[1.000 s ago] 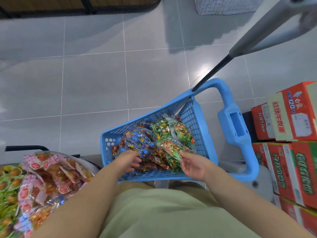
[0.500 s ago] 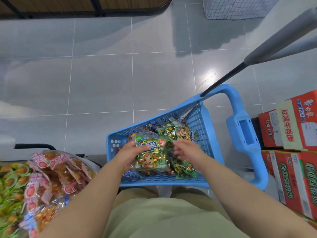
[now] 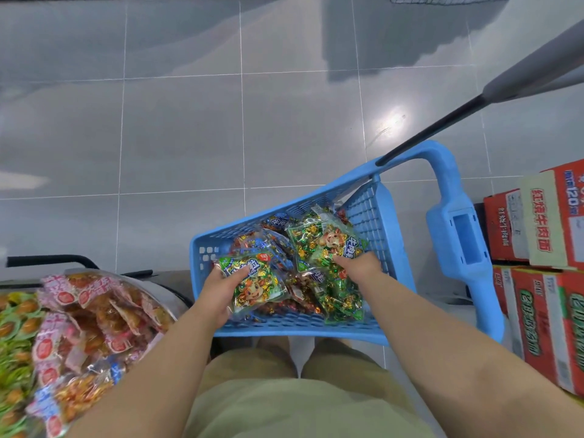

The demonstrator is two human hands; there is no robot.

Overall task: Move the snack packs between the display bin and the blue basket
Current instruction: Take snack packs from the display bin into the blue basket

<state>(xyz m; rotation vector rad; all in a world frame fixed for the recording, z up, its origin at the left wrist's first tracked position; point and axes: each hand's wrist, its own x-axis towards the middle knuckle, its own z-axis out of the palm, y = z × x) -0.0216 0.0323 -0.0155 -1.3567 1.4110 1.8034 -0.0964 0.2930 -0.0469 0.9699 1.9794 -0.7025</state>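
Green snack pack (image 3: 256, 281) in left hand (image 3: 218, 295), face up, top edge away

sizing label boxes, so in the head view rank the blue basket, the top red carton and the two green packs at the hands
1. blue basket
2. top red carton, cut off by the frame edge
3. left-hand green pack and right-hand green pack look alike

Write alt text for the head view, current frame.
Seen from above, a person's left hand holds a green snack pack and the right hand grips a second green pack, both inside a blue basket full of snack packs on a grey tiled floor. Pink-labelled packs are heaped at lower left; red cartons are stacked at right.
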